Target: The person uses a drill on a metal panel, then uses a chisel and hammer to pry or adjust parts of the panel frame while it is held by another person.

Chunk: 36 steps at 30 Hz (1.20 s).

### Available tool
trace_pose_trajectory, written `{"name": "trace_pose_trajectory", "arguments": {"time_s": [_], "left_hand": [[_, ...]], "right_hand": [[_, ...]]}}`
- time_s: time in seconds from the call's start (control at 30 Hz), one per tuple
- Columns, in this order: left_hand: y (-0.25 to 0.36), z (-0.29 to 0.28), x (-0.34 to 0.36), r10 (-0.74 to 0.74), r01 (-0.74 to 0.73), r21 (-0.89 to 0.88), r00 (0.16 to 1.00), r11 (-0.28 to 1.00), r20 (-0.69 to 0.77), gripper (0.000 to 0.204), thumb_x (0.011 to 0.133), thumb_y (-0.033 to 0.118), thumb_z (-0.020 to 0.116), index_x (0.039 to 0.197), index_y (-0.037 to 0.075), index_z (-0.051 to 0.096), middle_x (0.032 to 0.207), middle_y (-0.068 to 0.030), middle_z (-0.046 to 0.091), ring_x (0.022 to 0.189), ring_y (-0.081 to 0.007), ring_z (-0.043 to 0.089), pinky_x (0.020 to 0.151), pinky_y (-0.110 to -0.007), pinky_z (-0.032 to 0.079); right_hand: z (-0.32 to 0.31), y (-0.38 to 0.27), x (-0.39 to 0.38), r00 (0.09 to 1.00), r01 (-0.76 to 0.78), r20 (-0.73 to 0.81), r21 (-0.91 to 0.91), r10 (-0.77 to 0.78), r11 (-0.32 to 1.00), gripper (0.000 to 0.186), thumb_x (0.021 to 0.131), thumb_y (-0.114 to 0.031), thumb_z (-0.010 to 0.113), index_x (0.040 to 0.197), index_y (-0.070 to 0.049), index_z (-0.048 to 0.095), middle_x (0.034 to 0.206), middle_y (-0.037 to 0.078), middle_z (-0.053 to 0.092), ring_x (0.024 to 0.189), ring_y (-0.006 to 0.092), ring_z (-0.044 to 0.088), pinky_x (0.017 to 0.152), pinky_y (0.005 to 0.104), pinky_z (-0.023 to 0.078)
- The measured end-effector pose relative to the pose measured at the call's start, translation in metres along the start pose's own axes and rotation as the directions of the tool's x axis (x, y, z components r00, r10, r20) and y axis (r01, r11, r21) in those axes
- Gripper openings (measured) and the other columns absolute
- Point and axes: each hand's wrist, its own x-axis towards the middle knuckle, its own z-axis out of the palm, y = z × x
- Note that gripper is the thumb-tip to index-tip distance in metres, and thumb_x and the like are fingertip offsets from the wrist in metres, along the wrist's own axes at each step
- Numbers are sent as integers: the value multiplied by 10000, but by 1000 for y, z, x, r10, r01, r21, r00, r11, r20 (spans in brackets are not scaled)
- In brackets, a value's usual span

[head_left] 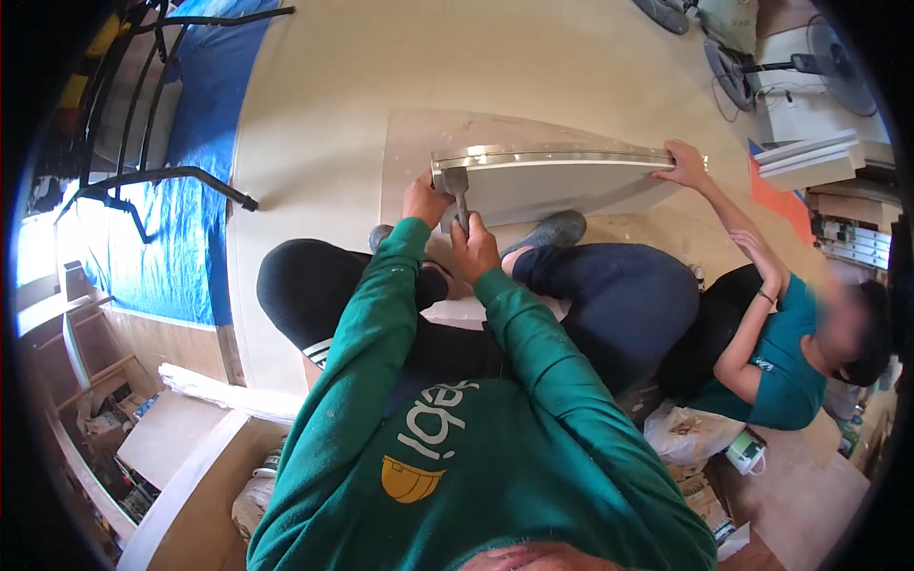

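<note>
Crosswise, metal-edged panel (571, 187), long axis left-right, metal-headed tool (457, 185) pointing forward.

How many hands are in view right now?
4: left hand at the left end of the panel, right hand holding a tool, a co-worker's hand on the panel's right end, their other hand against their arm.

A tool (456, 181) is at the panel's (562, 184) left end.

Grey panel (562, 188) set crosswise, bright metal strip (552, 154) along one long edge. Grey, broad-headed tool (456, 182) at the panel's left end; exact type unclear.
</note>
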Motion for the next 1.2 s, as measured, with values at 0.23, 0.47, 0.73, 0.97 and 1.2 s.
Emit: {"name": "trace_pose_trajectory", "arguments": {"time_s": [0.23, 0.47, 0.73, 0.97, 1.2], "left_hand": [[2, -4, -2, -66, 66, 60, 998, 996, 8, 365, 655, 195, 771, 982, 83, 654, 911, -199, 673, 882, -391, 637, 758, -467, 499], [6, -2, 0, -62, 62, 12, 998, 998, 1, 356, 653, 180, 766, 979, 87, 656, 910, -198, 673, 883, -400, 633, 760, -465, 502], [11, -3, -6, -51, 50, 45, 998, 998, 28, 373, 661, 244, 778, 986, 93, 672, 900, -198, 675, 868, -399, 638, 750, -463, 510], [-28, 2, 1, -29, 30, 116, 1000, 993, -6, 343, 681, 239, 758, 981, 96, 675, 922, -208, 669, 885, -408, 633, 763, -471, 508], [2, 3, -2, 17, -13, 96, 999, 995, -46, 336, 711, 186, 706, 1031, 95, 656, 933, -208, 669, 889, -416, 628, 785, -473, 507]], "right_hand": [[-7, -24, -6, 1000, -8, 19, -23, 9, 1000, 269, 920, -294, 514, 988, -34, 492, 772, 293, 613, 756, 499, 587, 657, 579, 433], [-6, -11, -3, 999, 45, -18, -59, -46, 997, 259, 916, -268, 527, 983, -21, 489, 744, 289, 611, 743, 494, 592, 649, 562, 450], [3, 11, -1, 999, 40, -26, -32, -41, 999, 220, 910, -244, 533, 984, -39, 503, 736, 256, 617, 737, 480, 600, 634, 544, 446], [4, -6, -14, 1000, -1, 13, -99, 2, 995, 301, 915, -309, 511, 980, -16, 490, 745, 288, 610, 744, 495, 595, 664, 573, 446], [-36, -33, -30, 998, 4, 59, -201, 8, 980, 337, 923, -343, 488, 982, -13, 457, 774, 329, 610, 734, 523, 583, 679, 604, 444]]}}
